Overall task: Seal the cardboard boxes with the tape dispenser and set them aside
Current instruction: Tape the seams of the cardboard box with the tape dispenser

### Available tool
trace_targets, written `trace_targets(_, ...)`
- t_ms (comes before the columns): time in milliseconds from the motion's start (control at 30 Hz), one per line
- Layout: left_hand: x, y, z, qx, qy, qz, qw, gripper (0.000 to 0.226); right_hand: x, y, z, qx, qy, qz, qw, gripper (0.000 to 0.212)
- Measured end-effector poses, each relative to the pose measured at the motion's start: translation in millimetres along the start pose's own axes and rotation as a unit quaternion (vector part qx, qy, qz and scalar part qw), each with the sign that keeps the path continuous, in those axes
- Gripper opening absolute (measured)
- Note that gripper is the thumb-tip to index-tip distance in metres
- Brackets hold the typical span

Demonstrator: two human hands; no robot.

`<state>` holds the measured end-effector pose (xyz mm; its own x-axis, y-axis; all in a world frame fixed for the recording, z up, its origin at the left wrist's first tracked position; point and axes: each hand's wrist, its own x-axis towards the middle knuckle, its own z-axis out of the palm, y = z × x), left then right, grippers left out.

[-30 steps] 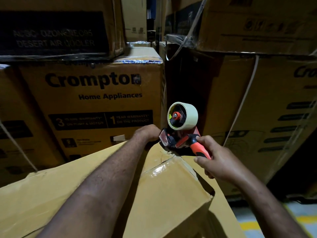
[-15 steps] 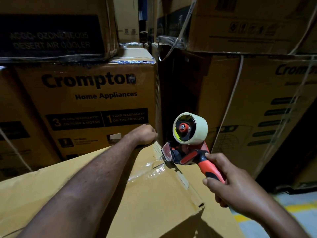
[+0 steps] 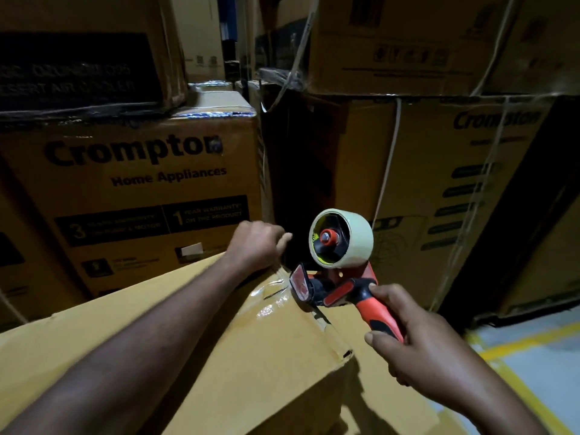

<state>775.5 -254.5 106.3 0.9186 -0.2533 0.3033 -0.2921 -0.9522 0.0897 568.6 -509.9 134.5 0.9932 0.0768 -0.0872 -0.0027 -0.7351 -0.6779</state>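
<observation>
A plain cardboard box (image 3: 219, 356) fills the lower part of the head view, its top flaps closed with a shiny strip of clear tape (image 3: 273, 304) running along the seam. My right hand (image 3: 417, 343) grips the red and black handle of the tape dispenser (image 3: 339, 271), whose blade end rests on the tape near the box's far edge. A roll of pale tape sits on the dispenser. My left hand (image 3: 257, 246) curls over the far edge of the box, fingers down on the tape end there.
Tall stacks of printed Crompton appliance boxes (image 3: 138, 189) stand close behind and to the right (image 3: 455, 189), some bound with white straps. A dark gap runs between the stacks. Grey floor with a yellow line (image 3: 518, 343) shows at the lower right.
The dispenser and my right hand have drawn back toward me along the seam, laying tape. My left hand has stayed at the box's far edge.
</observation>
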Motion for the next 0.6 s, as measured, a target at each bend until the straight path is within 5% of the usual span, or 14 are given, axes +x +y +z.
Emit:
trace_targets(100,-34.5,20.8,-6.0,-0.125,-0.087,0.025,0.988,0.033,-1.1,-3.6,4.3,-0.004,0.012,0.006,1.0,0.053)
trace_targets(600,-35.6,21.8,9.4,-0.084,-0.162,0.061,0.981,0.047,-16.7,-2.8,6.2,-0.008,0.025,0.021,0.999,0.055)
